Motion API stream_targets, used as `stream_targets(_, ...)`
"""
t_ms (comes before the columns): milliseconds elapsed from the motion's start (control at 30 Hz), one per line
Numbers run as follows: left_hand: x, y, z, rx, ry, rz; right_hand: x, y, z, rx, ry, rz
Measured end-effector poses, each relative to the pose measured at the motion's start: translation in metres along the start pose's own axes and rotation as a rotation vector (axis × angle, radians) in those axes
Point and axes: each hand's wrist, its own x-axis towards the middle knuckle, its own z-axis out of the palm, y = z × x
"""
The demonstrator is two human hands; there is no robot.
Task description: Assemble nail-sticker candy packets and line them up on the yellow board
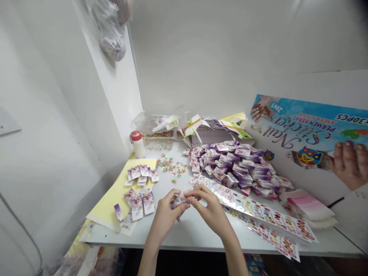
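Note:
Above the front of the table, my left hand [169, 209] is closed around a small purple-and-white printed box [179, 199]. The fingers of my right hand [205, 203] are pinched together at the box's upper right end; whether something small is between them too, I cannot make out. To the left, flat purple-and-white boxes [137, 207] lie on a yellow sheet [110, 197]. Small wrapped candies [169, 165] are scattered beyond my hands. Printed sticker strips [253, 205] run diagonally to the right of my right hand.
A large heap of filled-looking boxes [230, 165] covers the back right. Behind stand a red-capped bottle [139, 145], a clear plastic tray [158, 143] and an opened carton [214, 136]. A big printed "Nail Stickers" carton [304, 134] borders the right; pink-and-white packs [309, 205] lie before it.

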Motion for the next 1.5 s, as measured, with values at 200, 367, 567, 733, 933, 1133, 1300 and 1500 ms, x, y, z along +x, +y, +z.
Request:
stream_targets(200,-0.002,0.006,-0.002,0.151,0.001,0.013,-0.003,0.002,-0.001,-0.031,-0.120,-0.036)
stream_targets(367,-0.004,0.007,0.000,0.164,-0.016,0.029,-0.004,-0.003,0.001,-0.053,-0.145,0.021)
stream_targets(567,-0.003,0.008,0.005,0.036,-0.046,0.040,-0.002,0.003,0.001,0.214,-0.029,0.178)
stream_targets(733,-0.004,0.006,0.007,-0.094,-0.030,0.072,0.000,0.010,0.005,0.708,0.086,0.364)
stream_targets(933,-0.007,0.004,0.004,-0.070,-0.096,0.133,0.001,0.016,0.019,1.207,-0.146,0.551)
stream_targets(1133,-0.011,0.008,0.000,0.029,-0.153,0.108,0.000,0.028,0.021,1.184,-0.144,0.631)
stream_targets(1300,-0.007,0.007,0.000,0.019,-0.101,0.091,0.001,0.029,0.024,1.056,-0.135,0.498)
stream_targets(1500,-0.004,0.004,-0.004,-0.036,-0.039,0.082,0.004,0.024,0.018,0.754,-0.069,0.278)
